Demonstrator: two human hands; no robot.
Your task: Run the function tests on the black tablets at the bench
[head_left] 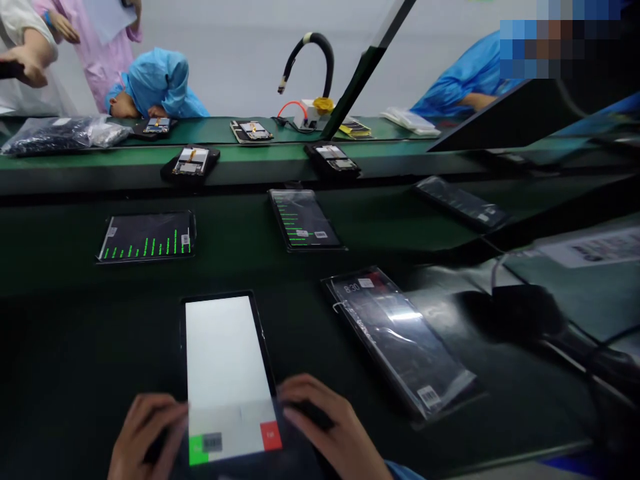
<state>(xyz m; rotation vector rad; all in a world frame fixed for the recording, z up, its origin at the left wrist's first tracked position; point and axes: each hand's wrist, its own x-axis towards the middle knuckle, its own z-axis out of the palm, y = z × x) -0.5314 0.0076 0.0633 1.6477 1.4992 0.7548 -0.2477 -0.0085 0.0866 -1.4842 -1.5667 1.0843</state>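
Note:
A black tablet [225, 353] with a lit white screen lies on the dark green bench in front of me, showing a green square and a red square along its near edge. My left hand [145, 433] grips its near left corner. Over on the near right corner, my right hand [325, 427] holds the other side. A second tablet [400, 337] in a clear plastic sleeve with a barcode label lies just to the right, untouched.
Two more tablets [147, 237] [305, 219] showing green bars lie further back, another one [460, 203] at right. Opened devices sit on the green conveyor [75, 163]. A black device with cables [515, 310] is at right. Co-workers in blue and pink coats are behind.

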